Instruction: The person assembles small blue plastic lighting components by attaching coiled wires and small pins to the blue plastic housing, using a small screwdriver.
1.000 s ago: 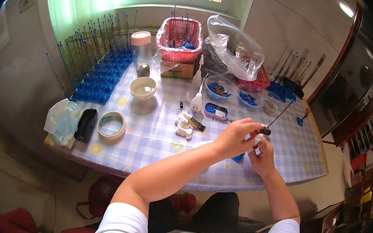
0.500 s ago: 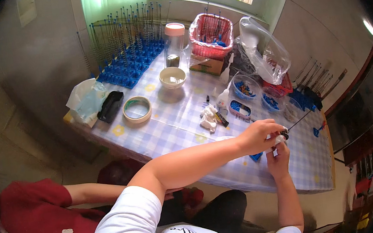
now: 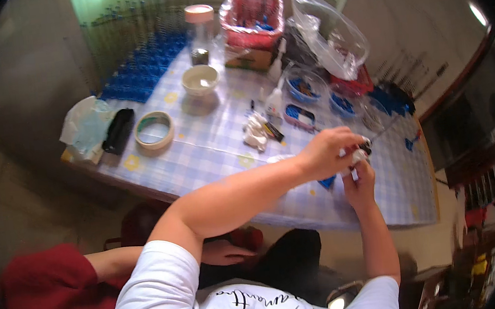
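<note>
The right hand's (image 3: 360, 183) fingers clamp white tissue (image 3: 358, 157); the left hand's (image 3: 330, 150) curl against a small dark piece (image 3: 367, 146), their grip too blurred to tell. Beside them, a flat blue piece (image 3: 327, 183) is half hidden. Past the fingertips, a thin rod (image 3: 386, 128) smears; leftward lies crumpled paper (image 3: 255, 133).

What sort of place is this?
Probably a room in a home used for small assembly work: checked tablecloth, rows of blue pieces with upright rods, and a white squeeze bottle.
</note>
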Action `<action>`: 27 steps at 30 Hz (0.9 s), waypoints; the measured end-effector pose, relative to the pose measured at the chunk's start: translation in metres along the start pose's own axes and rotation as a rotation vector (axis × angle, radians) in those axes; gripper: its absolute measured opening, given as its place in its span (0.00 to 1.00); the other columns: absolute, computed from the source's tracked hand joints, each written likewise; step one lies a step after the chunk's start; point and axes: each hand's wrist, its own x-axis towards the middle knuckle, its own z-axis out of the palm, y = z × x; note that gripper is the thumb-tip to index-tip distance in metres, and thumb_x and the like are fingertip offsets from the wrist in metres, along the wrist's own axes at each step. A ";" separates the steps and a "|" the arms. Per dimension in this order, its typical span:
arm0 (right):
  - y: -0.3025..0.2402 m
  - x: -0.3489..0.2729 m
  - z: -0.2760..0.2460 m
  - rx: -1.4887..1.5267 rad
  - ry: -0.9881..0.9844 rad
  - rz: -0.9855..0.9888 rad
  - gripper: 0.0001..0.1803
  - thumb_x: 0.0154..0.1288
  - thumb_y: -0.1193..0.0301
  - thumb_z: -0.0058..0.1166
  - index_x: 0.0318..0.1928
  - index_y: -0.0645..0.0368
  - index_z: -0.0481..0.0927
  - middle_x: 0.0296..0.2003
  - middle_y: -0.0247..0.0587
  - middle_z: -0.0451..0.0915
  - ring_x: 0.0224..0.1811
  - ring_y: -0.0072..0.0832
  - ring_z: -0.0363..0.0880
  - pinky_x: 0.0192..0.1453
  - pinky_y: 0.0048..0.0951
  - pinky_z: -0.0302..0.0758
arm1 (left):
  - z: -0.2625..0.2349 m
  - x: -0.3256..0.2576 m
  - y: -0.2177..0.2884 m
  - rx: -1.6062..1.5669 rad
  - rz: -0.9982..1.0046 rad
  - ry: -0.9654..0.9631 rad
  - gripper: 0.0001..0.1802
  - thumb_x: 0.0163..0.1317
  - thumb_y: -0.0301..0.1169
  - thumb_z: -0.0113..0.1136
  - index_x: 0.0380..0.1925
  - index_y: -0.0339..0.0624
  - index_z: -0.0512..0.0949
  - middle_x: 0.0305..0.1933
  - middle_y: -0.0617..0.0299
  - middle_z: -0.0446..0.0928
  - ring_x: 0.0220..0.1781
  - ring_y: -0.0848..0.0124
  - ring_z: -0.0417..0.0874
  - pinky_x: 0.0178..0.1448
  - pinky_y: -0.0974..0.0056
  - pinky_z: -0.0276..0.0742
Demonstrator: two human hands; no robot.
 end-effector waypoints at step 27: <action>-0.011 0.008 -0.007 0.257 -0.050 0.221 0.10 0.59 0.69 0.61 0.34 0.60 0.74 0.27 0.34 0.73 0.30 0.20 0.71 0.35 0.23 0.70 | -0.026 0.005 -0.002 0.035 -0.212 0.118 0.12 0.63 0.28 0.57 0.42 0.32 0.80 0.35 0.60 0.78 0.38 0.75 0.76 0.43 0.70 0.70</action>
